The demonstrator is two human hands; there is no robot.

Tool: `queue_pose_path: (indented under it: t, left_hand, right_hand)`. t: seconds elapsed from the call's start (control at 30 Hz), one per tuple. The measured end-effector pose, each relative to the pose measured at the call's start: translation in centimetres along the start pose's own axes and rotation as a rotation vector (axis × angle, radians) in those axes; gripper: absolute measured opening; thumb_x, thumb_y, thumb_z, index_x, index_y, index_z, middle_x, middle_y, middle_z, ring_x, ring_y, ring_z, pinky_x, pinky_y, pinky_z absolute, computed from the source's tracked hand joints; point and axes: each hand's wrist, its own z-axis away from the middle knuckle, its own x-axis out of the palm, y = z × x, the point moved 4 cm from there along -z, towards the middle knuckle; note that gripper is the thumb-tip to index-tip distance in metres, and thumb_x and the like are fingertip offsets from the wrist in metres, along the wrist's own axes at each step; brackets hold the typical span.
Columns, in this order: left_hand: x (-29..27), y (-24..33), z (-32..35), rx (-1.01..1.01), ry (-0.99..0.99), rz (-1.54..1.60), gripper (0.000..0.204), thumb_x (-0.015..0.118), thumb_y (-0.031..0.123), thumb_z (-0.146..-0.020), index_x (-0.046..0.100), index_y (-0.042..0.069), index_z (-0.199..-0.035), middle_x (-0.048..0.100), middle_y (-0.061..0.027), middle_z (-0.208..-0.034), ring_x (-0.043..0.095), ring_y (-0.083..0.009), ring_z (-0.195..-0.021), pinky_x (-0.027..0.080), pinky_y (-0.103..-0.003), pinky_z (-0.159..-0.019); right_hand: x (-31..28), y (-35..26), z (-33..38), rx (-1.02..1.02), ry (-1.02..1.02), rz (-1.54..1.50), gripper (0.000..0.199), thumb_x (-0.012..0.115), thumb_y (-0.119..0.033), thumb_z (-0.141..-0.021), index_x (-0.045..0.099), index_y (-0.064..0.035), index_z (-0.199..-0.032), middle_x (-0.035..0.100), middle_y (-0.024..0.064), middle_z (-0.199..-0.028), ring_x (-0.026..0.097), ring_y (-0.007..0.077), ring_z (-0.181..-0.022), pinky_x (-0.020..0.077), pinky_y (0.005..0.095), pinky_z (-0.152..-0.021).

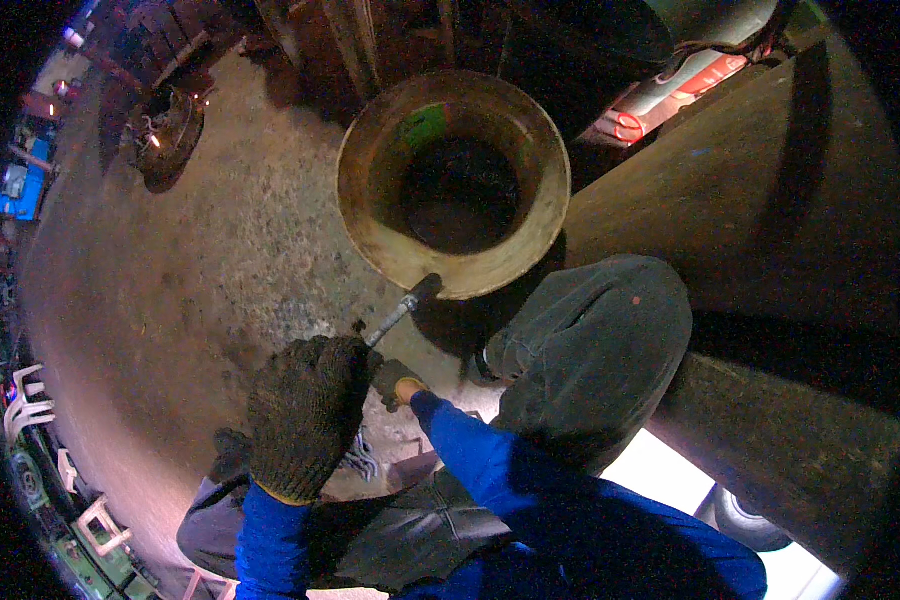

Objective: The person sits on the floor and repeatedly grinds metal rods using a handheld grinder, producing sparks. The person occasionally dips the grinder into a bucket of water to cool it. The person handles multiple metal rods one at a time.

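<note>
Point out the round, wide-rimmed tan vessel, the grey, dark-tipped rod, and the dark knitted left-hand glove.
Round, wide-rimmed tan vessel (pixel 490 272): head view, on its rim.
Grey, dark-tipped rod (pixel 393 318): head view, on its shaft.
Dark knitted left-hand glove (pixel 308 418): head view, mid-glove, above the cuff.

The person's left hand (pixel 308 420) wears a dark, coarsely ribbed knit glove, with a thin yellow hem (pixel 288 498) wristward of the fingers. A similarly dark glove covers the right hand (pixel 391 384). Farther behind the fingers come bright blue cloth sleeves (pixel 273 540). Right of the fingers, dark grey fabric trousers (pixel 595 355) bear a small red spot (pixel 637 300) at the knee.
</note>
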Motion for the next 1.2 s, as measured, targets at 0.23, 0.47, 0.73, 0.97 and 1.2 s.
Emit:
queue_pose_path:
  t: [0.23, 0.47, 0.73, 0.97, 1.2]
  left_hand:
    - [0.2, -0.3, 0.0, 0.069, 0.023, 0.040, 0.013, 0.059, 0.018, -0.087, 0.059, 0.011, -0.097, 0.060, -0.0114, -0.083, 0.058, -0.0321, -0.078, 0.045, -0.045, -0.067]
    - [0.0, -0.4, -0.2, 0.042, 0.015, 0.033, 0.012, 0.060, 0.020, -0.088, 0.059, 0.011, -0.095, 0.059, -0.0112, -0.080, 0.058, -0.0318, -0.076, 0.044, -0.045, -0.065]
    - [0.1, -0.3, -0.3, 0.065, 0.040, 0.025, 0.012, 0.059, 0.022, -0.088, 0.059, 0.011, -0.094, 0.060, -0.0108, -0.079, 0.058, -0.0315, -0.076, 0.044, -0.045, -0.065]
    - [0.5, -0.8, -0.3, 0.010, -0.004, -0.019, 0.014, 0.060, 0.025, -0.089, 0.059, 0.011, -0.094, 0.060, -0.0110, -0.080, 0.058, -0.0320, -0.077, 0.044, -0.045, -0.065]
    - [0.5, -0.4, -3.0, 0.043, 0.203, 0.089, 0.012, 0.061, 0.021, -0.087, 0.061, 0.010, -0.090, 0.061, -0.0128, -0.076, 0.060, -0.0336, -0.072, 0.045, -0.046, -0.062]
  right_hand:
    - [-1.3, -2.1, 2.2, 0.197, -0.019, -0.112, 0.045, 0.053, -0.050, -0.090, 0.067, -0.0088, -0.078, 0.064, 0.0111, -0.060, 0.062, 0.0246, -0.049, 0.0509, 0.0414, -0.049]
    - [-1.2, -2.2, 1.7, 0.042, 0.001, 0.044, 0.034, 0.056, -0.029, -0.087, 0.064, 0.0021, -0.076, 0.063, 0.0161, -0.063, 0.065, 0.0263, -0.052, 0.0516, 0.0411, -0.050]
    - [-0.7, 0.3, 0.3, 0.084, -0.012, -0.136, 0.045, 0.056, -0.051, -0.086, 0.069, -0.0088, -0.092, 0.069, 0.0144, -0.076, 0.066, 0.0291, -0.064, 0.0519, 0.0433, -0.059]
    - [-0.7, -0.2, 0.2, -0.056, -0.029, -0.057, 0.034, 0.059, -0.043, -0.085, 0.069, -0.0124, -0.097, 0.069, 0.0132, -0.092, 0.063, 0.0331, -0.080, 0.0496, 0.0464, -0.076]
    - [-0.5, -1.1, 0.9, 0.045, -0.063, -0.328, 0.029, 0.061, -0.024, -0.088, 0.056, -0.0041, -0.068, 0.043, 0.0067, -0.050, 0.048, 0.0226, -0.038, 0.0370, 0.0403, -0.033]
